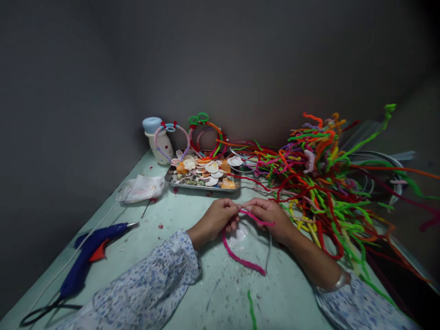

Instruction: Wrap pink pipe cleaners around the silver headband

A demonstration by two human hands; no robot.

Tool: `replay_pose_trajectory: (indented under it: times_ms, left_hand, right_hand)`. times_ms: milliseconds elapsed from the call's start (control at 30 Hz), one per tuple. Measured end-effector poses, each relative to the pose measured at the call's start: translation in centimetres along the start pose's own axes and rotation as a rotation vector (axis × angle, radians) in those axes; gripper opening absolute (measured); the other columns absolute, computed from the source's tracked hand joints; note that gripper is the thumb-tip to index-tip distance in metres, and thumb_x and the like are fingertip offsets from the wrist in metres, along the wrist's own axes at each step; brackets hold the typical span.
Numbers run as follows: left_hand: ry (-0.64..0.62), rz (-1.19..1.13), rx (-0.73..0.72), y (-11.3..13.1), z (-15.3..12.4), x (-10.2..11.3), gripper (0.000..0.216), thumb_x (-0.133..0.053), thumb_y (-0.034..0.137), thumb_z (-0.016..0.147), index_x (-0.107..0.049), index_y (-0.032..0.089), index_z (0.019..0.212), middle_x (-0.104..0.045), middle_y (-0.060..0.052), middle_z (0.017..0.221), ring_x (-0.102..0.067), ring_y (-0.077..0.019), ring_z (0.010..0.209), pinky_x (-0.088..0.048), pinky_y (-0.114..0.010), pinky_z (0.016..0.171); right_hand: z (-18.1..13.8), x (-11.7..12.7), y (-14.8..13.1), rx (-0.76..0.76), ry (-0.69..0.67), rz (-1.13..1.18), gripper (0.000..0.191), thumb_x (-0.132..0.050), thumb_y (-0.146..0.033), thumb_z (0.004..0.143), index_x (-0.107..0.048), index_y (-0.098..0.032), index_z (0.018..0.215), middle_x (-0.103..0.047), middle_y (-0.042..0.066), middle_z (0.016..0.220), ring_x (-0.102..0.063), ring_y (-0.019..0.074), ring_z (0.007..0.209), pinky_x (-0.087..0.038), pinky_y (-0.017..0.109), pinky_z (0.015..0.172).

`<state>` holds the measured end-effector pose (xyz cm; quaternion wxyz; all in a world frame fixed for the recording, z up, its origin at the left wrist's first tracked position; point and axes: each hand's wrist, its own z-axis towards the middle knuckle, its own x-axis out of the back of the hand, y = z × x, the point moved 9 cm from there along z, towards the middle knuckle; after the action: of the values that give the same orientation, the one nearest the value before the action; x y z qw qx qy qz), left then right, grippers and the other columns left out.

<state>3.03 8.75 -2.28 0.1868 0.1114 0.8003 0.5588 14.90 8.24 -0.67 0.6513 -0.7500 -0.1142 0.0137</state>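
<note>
Left hand (219,217) meets right hand (271,219), my fingers (229,211) pinching a pink-wrapped hoop (241,261)! Near the bench's (187,208) far edge, a tray (202,187) brims with shells (212,168).

Glue gun (85,252) near left; packet (143,189) beyond it;
bottle (158,145) far left; tray (202,187) of shells (211,167) right of it; pipe cleaners (319,160) at right.

Lit dimly and unevenly, brightest across the pale green tabletop (185,206), fading to near-black at the upper right corner. Softly shadowed beneath the metal tray (202,187); glinting faintly at the glue-gun nozzle (132,225). Stretched and softened toward the right edge.
</note>
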Motion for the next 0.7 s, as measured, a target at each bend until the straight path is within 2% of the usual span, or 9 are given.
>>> replay_pose_trajectory:
  times_ms: [367,700]
  left_hand:
    - [0.037,0.007,-0.096,0.6,-0.32,-0.01,0.026,-0.059,0.04,0.077,-0.048,0.016,0.077,-0.054,0.004,0.058,-0.047,-0.0048,0.038,-0.032,-0.015,0.035]
    - [0.074,0.065,-0.114,0.94,-0.46,0.14,0.014,-0.059,0.026,0.073,-0.05,0.016,0.075,-0.053,0.004,0.054,-0.047,-0.0055,0.037,-0.028,-0.016,0.036]
  right_hand:
    - [0.08,0.08,-0.22,0.011,0.01,-0.002,0.026,-0.06,-0.039,0.076,-0.068,-0.017,0.084,-0.047,-0.006,0.047,-0.036,0.0075,0.04,-0.025,0.021,0.04]
    - [-0.07,-0.09,-0.04,0.009,0.0,-0.009,0.027,-0.058,-0.041,0.079,-0.066,-0.016,0.086,-0.042,-0.008,0.042,-0.034,0.0071,0.036,-0.025,0.02,0.038]
